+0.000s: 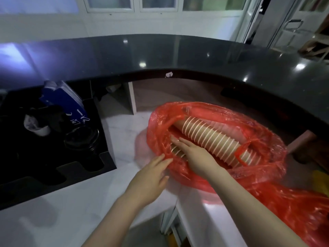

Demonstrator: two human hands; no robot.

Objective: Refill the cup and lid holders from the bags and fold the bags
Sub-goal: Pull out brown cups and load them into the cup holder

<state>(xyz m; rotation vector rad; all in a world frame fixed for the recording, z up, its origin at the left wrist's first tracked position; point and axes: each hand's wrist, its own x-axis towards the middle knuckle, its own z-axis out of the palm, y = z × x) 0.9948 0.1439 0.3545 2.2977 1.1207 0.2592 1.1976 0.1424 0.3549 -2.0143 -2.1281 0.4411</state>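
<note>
A red plastic bag (263, 168) lies open on the white counter (74, 211), at the right. Inside it lies a long stack of brown paper cups with white rims (210, 138). A second, shorter stack (175, 151) lies beside it, mostly hidden. My right hand (197, 157) reaches into the bag mouth, fingers straight, resting on the shorter stack. At the bag's left rim my left hand (151, 177) touches the plastic with straight fingers. The black cup and lid holder (53, 168) stands to the left, with dark slots along its front.
A curved black upper counter (178, 56) runs behind the bag. Blue packets (67, 102) and dark lids (81, 138) sit in the holder. A gap in the white counter opens below my arms, near the bottom middle.
</note>
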